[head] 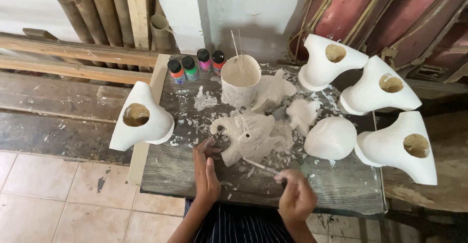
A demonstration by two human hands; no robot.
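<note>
A white-primed carved fish figure lies on its side near the middle of a dark, paint-splattered wooden board. Its coat is chalky and matte, with carved scale lines along the body, a small round eye hole and an open mouth pointing left; the tail end points down toward the near edge.

The left hand rests flat on the board just left of the fish, fingers stretched out together and pointing far, the fingertips touching the fish near its mouth. The right hand is nearer and to the right, its fingers curled and pinching the handle of a thin paintbrush, which slants up and left so that its tip meets the lower side of the fish.

Behind the fish stands a white cup of paint with two thin sticks rising from it. Left of the cup sit four small paint bottles with black caps, coloured orange, green, pink and red. Two smaller white carved figures lie to the right of the cup, and a rounded white piece sits just right of the fish. Three white stands with round holes line the right side, and one more white holed stand sits at the board's left edge.
</note>
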